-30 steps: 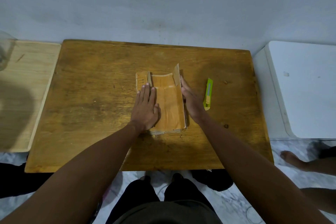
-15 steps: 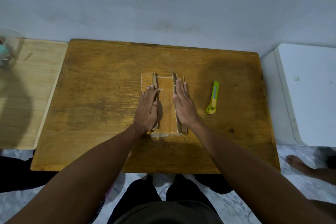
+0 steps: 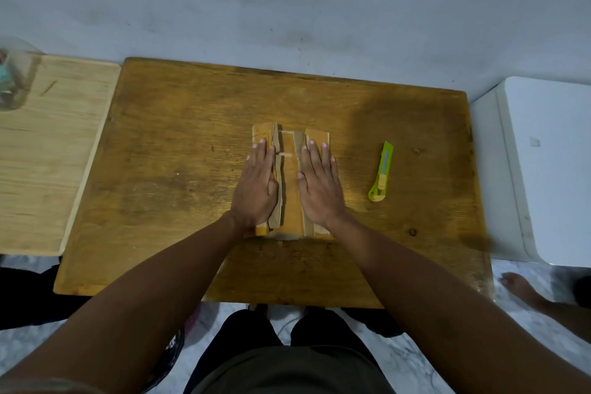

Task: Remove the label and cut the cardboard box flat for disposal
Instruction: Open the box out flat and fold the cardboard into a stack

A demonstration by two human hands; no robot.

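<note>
Flat now, brown cardboard box [image 3: 290, 189], flaps folded inward, both grips wide, pressing it.

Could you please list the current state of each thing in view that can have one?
Brown cardboard box: lying flat on the wooden table, side flaps folded inward.
Green plastic utility knife: lying untouched on the table, right of the box; blade not visibly extended.
Left hand: open, pressing the left flap.
Right hand: open, pressing the right flap.
</note>
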